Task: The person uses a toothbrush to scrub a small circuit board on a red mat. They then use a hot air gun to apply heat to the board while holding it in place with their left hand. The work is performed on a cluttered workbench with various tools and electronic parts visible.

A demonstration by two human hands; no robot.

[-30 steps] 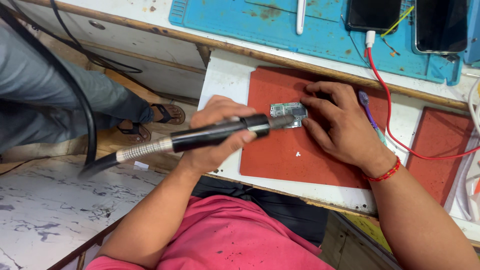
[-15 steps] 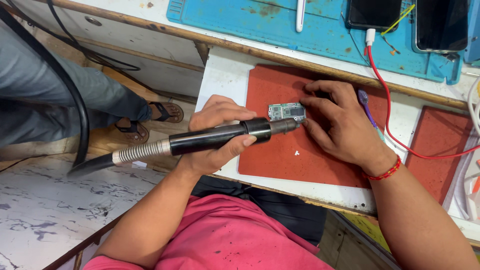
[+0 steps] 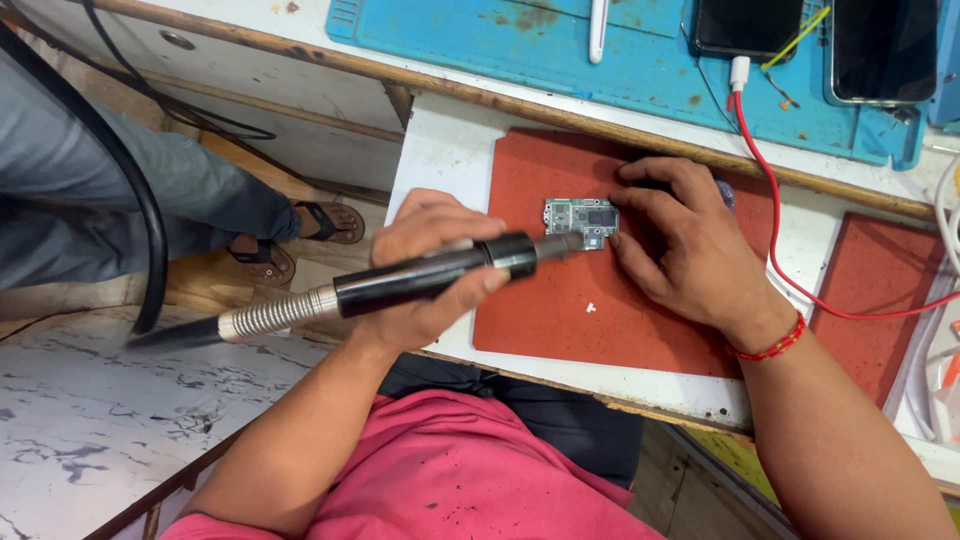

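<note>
A small green circuit board (image 3: 580,217) lies on a red-brown work mat (image 3: 600,300). My left hand (image 3: 430,262) grips a black hot-air wand (image 3: 420,280) with a metal spring collar and a black hose trailing to the left. Its metal nozzle tip points at the lower edge of the board. My right hand (image 3: 690,245) rests on the mat just right of the board, fingertips touching the board's right edge. A red thread band circles that wrist.
A blue mat (image 3: 560,45) lies beyond a wooden strip, with a white pen (image 3: 598,28) and two dark phones (image 3: 745,25) on it. A red cable (image 3: 770,210) curves across the bench. A second red mat (image 3: 880,290) lies right. Another person's leg and sandalled feet (image 3: 300,235) are at left.
The wand has drawn back slightly to the left, so more of the circuit board shows. My right hand has stayed by the board.
</note>
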